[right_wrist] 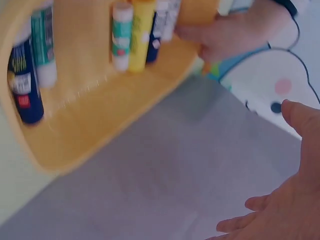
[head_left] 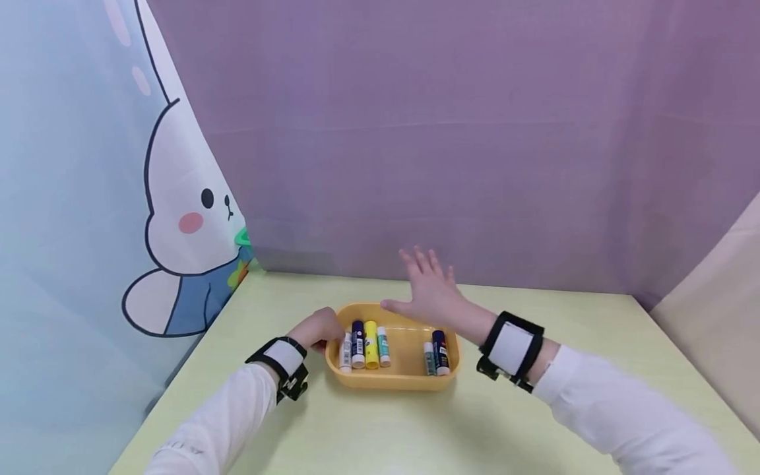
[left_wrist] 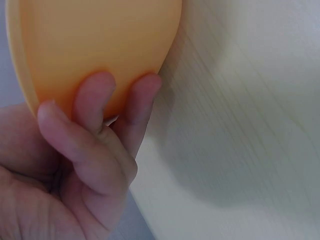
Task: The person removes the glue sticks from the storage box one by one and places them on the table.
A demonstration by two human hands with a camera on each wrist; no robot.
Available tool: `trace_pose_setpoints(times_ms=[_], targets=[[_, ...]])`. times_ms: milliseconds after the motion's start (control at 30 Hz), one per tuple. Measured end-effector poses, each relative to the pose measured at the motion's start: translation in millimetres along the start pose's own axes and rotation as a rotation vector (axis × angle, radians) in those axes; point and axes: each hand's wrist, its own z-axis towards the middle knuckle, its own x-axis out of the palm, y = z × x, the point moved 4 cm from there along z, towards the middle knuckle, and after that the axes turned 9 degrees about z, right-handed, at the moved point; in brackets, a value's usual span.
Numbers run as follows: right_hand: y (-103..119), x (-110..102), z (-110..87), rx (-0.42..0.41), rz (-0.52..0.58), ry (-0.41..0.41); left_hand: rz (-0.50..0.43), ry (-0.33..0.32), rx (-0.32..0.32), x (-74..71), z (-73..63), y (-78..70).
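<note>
A yellow-orange plastic tray with rounded corners sits on the table, several glue sticks inside it. Toward its left end lie a white stick, a dark blue one, a yellow one and a teal-and-white one. At the right end are another teal-and-white stick and a dark blue one. My left hand grips the tray's left rim; in the left wrist view its fingers press the outer wall. Above the tray's far right side, my right hand is spread with nothing in it.
The pale yellow-green table extends around the tray. Behind it hangs a purple curtain. A light blue cloth with a cartoon rabbit hangs on the left, and a pale cloth on the right.
</note>
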Motion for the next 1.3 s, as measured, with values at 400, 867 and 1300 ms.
trace_pose_setpoints(times_ms=[400,867,1300], targets=[[2,68,-1.1,-0.028,0.035,0.129,-0.002,-0.006,0.002,-2.8,-3.5,3.5],[-5,116,7.7,0.071,0.082,0.204,-0.011,-0.005,0.023,-3.2,-4.6,3.2],[-14,134,15.7,0.129,0.199,0.209,0.001,-0.001,0.013,-2.6,-3.9,0.3]])
